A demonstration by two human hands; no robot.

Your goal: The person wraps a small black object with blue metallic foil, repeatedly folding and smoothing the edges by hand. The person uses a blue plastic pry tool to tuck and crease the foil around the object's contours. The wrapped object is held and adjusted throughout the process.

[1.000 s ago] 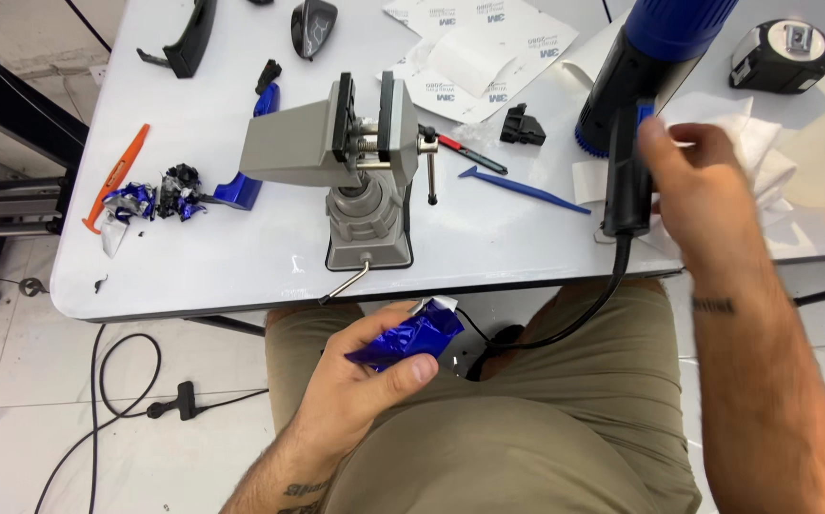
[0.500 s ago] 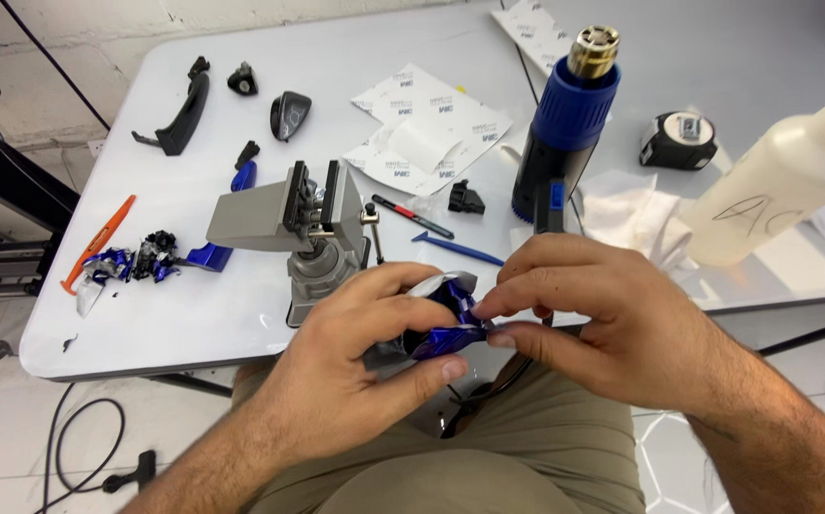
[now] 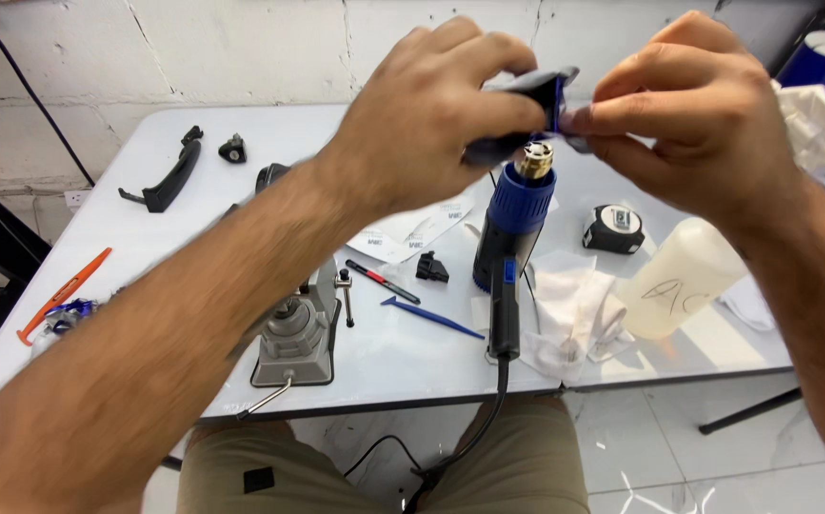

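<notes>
Above the white table (image 3: 193, 162), both hands are raised close to the camera with a small dark part (image 3: 525, 107) wrapped in blue film pinched between them. The left hand (image 3: 431, 114) curls over its left end, fingers clenched around it; the right hand (image 3: 698, 114) grips the right edge between thumb and fingertips. The part sits directly over the metal nozzle of the upright blue heat gun (image 3: 517, 228); whether it touches the nozzle I cannot tell. Most of the part is hidden by the fingers, and motion blur smears its outline. The left forearm covers much of the grey bench vise (image 3: 293, 333).
</notes>
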